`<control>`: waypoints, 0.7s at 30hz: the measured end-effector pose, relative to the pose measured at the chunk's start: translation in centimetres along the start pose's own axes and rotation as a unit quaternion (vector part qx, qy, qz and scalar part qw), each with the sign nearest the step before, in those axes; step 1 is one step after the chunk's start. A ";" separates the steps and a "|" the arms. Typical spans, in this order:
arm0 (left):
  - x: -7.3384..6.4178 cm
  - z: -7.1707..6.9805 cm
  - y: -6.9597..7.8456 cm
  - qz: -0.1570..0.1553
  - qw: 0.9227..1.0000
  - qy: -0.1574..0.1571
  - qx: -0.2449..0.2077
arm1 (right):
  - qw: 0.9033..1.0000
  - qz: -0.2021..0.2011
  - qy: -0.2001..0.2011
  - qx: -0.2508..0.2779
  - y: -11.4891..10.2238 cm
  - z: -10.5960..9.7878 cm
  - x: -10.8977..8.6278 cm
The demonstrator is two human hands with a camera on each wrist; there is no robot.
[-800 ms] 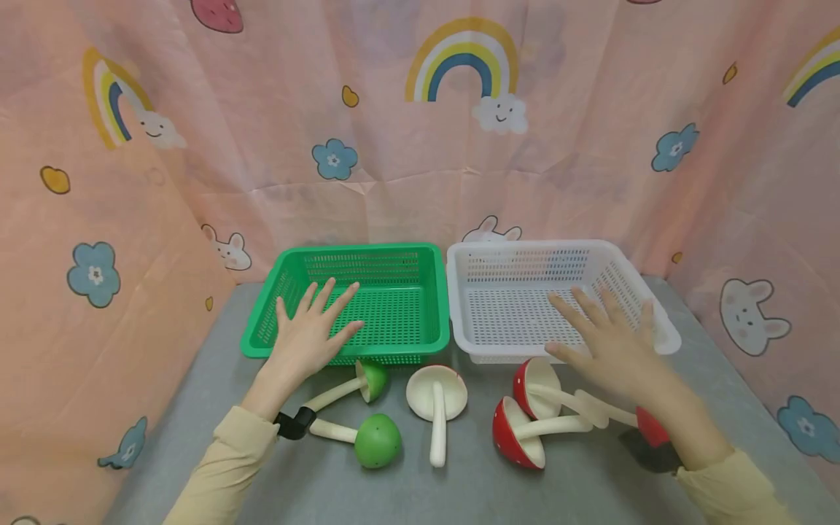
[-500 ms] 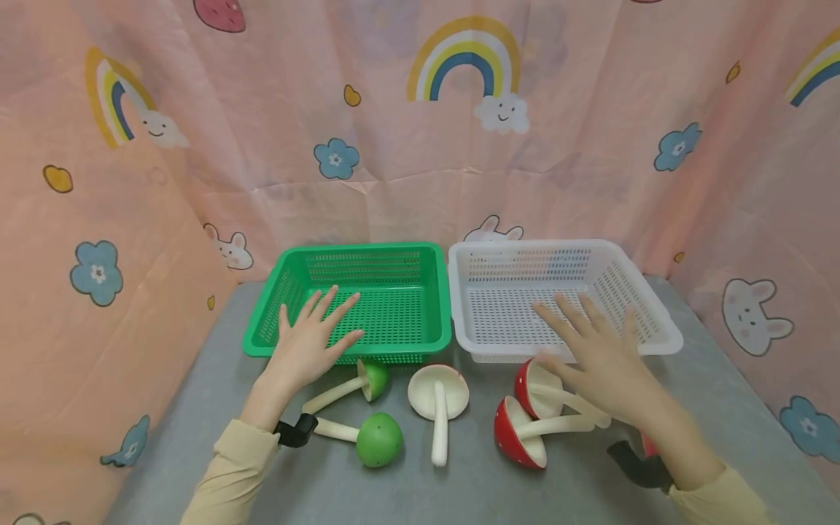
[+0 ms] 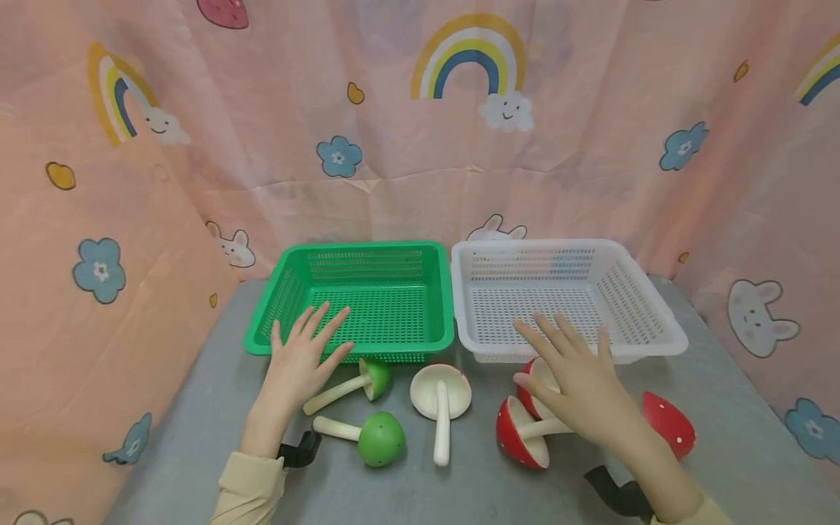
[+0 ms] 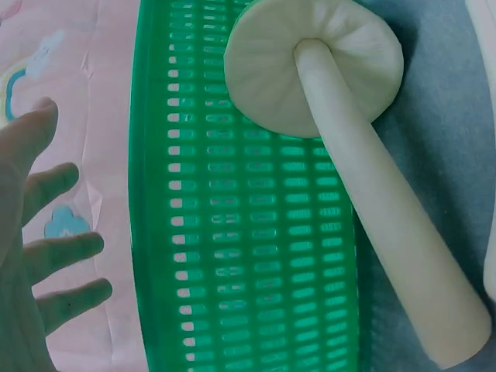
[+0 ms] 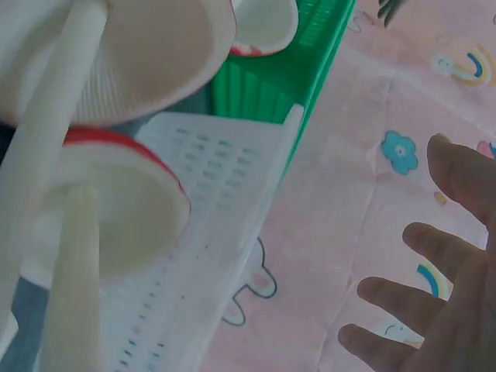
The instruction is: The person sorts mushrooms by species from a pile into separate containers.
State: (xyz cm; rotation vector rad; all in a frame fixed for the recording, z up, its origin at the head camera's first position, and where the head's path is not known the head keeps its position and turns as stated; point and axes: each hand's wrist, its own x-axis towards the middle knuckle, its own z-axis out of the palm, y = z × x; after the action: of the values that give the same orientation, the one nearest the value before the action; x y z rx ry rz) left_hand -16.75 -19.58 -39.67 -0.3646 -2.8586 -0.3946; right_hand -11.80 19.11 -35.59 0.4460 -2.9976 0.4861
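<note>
Left hand point(image 3: 295, 372) and right hand point(image 3: 580, 386) spread, holding nothing — work looks unstarted, mushrooms point(image 3: 382, 439) across lower frame, outside baskets point(image 3: 400, 349).

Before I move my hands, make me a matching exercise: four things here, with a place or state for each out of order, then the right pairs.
1. green basket
2. left hand
3. right hand
4. middle mushroom

A. overlaps red-capped mushrooms in the head view
B. stem toward the person, pale underside showing
C. stands beside the white basket
D. fingers spread, overlapping the green basket in the head view

Pairs: 1-C, 2-D, 3-A, 4-B
</note>
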 end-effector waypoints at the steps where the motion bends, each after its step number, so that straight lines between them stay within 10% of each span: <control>1: -0.1 0.1 0.0 0.000 1.000 0.005 -0.002 | 1.000 0.000 0.000 0.008 -0.2 0.2 0.0; 21: -1.9 1.5 -1.1 -0.039 0.991 0.128 -0.010 | 0.991 -0.073 0.099 0.059 -3.5 5.5 -0.7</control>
State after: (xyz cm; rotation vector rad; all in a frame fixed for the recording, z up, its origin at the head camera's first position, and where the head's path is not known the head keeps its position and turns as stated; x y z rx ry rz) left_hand -15.59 -20.56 -41.82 -0.1907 -2.6239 -0.4499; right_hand -10.23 14.41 -39.86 0.5844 -2.7322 0.6548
